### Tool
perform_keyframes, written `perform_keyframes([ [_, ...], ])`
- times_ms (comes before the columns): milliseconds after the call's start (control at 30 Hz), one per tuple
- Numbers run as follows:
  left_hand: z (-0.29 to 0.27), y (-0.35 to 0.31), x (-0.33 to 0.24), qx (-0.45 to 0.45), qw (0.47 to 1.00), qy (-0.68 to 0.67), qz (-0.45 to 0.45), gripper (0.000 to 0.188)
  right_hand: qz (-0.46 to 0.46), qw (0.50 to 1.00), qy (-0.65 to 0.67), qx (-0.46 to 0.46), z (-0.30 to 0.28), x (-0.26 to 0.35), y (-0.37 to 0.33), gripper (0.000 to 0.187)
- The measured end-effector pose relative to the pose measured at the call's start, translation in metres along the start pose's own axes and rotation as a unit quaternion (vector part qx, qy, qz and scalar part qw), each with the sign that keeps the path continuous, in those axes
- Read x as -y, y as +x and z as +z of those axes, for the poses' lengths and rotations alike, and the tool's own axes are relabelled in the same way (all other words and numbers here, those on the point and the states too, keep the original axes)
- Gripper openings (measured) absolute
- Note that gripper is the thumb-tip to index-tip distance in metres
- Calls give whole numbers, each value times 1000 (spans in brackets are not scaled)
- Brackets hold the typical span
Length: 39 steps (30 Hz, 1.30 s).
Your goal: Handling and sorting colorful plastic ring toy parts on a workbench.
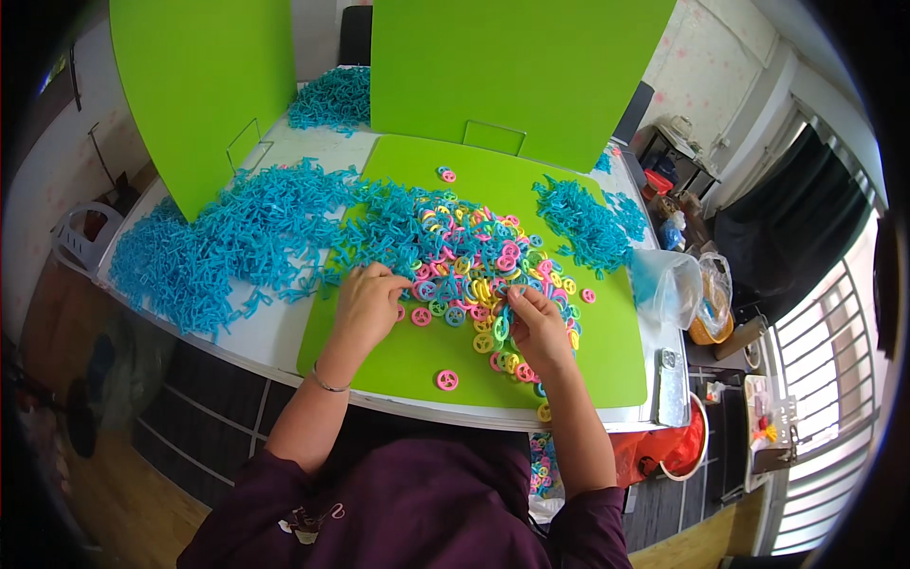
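Note:
A mound of small plastic wheels in pink, yellow, green and blue lies on the green mat, with blue plastic connector pieces heaped against its left side. At the mound's left edge, my left hand has its fingers bent together; whatever they pinch is too small to make out. My right hand is closed at the mound's near right, thumb and forefinger on a string of wheels. That string runs down beside the wrist to the table's front edge. One loose pink wheel lies between my forearms.
Larger heaps of blue connectors spread over the white table at left, and another connector heap lies at right. Upright green boards stand behind. A clear plastic bag and a phone lie along the right edge.

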<state>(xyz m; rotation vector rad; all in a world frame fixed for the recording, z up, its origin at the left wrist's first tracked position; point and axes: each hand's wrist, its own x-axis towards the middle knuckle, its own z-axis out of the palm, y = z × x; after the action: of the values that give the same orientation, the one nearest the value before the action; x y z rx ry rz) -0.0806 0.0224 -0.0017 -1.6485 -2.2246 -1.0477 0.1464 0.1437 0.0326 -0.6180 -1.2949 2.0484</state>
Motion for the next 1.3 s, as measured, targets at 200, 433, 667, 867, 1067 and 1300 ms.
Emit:
perform_keyframes([
  [200, 10, -2, -44, 13, 984, -93, 154, 15, -16, 1000, 22, -6, -1, 2, -1, 14],
  [433, 24, -3, -89, 85, 946, -117, 289, 21, -30, 999, 10, -13, 4, 9, -5, 15],
  [667, 36, 4, -76, 144, 960, -78, 228, 25, -31, 999, 36, -2, 1, 7, -4, 11],
  [867, 14, 20, -57, 109, 931, -346, 45, 26, 3, 1000, -12, -13, -2, 5, -5, 11],
  [1067, 4, 16, -48, 153, 782, -587, -144, 26, -23, 997, -75, 29, 6, -6, -3, 13],
  [1300, 8, 7, -58, 208, 573, -744, -274, 21, -108, 980, -167, 32, 16, -12, -10, 11],
])
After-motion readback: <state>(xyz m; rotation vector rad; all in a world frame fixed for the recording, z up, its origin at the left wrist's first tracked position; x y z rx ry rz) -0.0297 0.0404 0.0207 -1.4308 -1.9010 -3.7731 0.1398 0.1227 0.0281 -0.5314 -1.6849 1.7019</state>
